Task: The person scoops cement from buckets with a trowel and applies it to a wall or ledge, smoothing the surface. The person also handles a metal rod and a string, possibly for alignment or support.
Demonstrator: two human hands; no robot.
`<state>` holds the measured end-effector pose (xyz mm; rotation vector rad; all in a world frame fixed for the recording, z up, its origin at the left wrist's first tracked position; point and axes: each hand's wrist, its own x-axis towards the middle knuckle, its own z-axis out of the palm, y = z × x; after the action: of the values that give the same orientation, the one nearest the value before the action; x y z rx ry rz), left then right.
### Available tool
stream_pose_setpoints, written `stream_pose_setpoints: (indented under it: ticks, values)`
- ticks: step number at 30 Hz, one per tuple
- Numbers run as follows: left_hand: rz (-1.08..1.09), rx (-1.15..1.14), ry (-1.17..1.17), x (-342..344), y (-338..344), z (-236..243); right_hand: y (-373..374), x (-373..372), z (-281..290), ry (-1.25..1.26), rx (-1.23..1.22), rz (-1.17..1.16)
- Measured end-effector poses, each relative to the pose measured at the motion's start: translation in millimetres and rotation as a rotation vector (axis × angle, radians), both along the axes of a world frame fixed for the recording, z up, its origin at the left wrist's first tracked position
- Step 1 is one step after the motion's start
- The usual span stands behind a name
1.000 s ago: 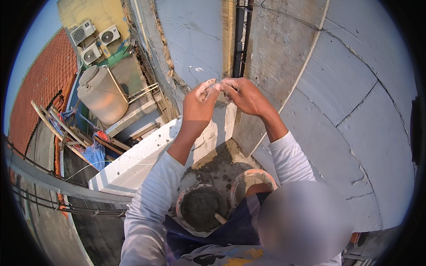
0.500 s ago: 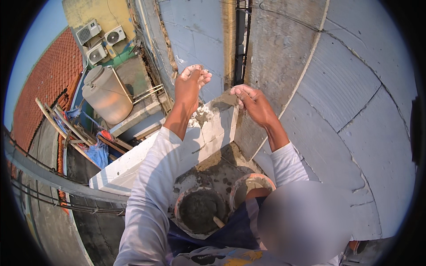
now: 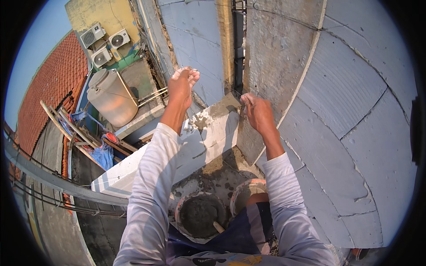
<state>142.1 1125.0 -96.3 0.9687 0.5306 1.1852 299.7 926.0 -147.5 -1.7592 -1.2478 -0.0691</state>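
My left hand [image 3: 181,91] is raised above the low white block wall [image 3: 186,148], its fingers curled together in a pinch. What it pinches is too small to make out. Farther right, my right hand [image 3: 258,111] is closed beside the wall's far end, close to the rough concrete column [image 3: 282,57]. From its fingertips a thin string [image 3: 235,91] seems to run. Wet mortar [image 3: 224,104] covers part of the wall's top near that end. Below my arms stand a bucket of grey mortar [image 3: 199,215], with a handle [image 3: 218,227] sticking out, and a second bucket [image 3: 239,191].
Grey block walling [image 3: 341,106] rises on the right. Beyond the low wall are a water tank [image 3: 113,99], wooden poles [image 3: 66,122] with blue sheeting, air-conditioner units [image 3: 101,56] and a tiled roof [image 3: 51,82]. A beam with bars [image 3: 57,184] crosses at left.
My right hand has moved slightly right and down, away from the mortared end of the wall. The left hand has shifted a little left, still pinched. The view has tilted slightly.
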Motion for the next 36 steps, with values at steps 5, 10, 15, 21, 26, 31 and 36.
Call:
stream_pose_setpoints:
  ticks: [5,10,15,21,26,31,36]
  values:
    - [0.04,0.037,0.014,-3,9,2,2,5,-4,-0.045,0.012,-0.054]
    - [0.046,0.05,0.024,0,11,-7,4,-5,6,0.086,0.096,-0.141]
    - [0.028,0.012,0.02,9,17,-7,-2,-14,12,0.294,0.153,-0.092]
    - [0.079,0.018,-0.067,11,76,-10,-34,-45,-22,0.445,0.036,-0.128]
    - [0.147,-0.032,-0.128,37,91,-12,-45,-76,-58,0.497,-0.103,0.037]
    - [0.173,-0.077,-0.153,64,89,-15,-39,-83,-66,0.459,-0.156,0.081]
    - [0.229,-0.099,-0.155,71,91,-18,-36,-81,-75,0.415,-0.169,0.089]
